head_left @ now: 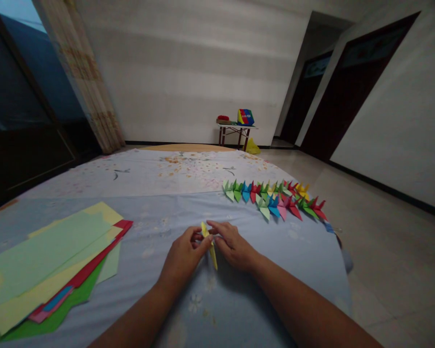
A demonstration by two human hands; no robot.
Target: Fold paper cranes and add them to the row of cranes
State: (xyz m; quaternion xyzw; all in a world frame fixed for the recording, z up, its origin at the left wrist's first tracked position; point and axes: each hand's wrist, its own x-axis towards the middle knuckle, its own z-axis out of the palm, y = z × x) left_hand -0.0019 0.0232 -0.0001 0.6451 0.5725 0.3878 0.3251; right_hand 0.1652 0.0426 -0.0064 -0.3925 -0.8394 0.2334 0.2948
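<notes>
A narrow piece of folded yellow paper (pixel 213 257) is held upright over the blue cloth, between both hands at the middle of the table. My left hand (pixel 185 252) pinches it from the left side with thumb and fingers. From the right, my right hand (pixel 235 245) closes its fingers on the upper part of the same paper. Fingers cover the middle of the fold. Beyond the right hand stand several folded paper cranes (pixel 283 209) in green, blue, red, pink and yellow, set in rows.
At the left lies a stack of coloured paper sheets (pixel 54 246), pale green on top, with yellow, red and green below. A floral tablecloth (pixel 188 169) covers the round table's far part. By the back wall, a small table (pixel 235 127) carries a colourful box (pixel 245 117).
</notes>
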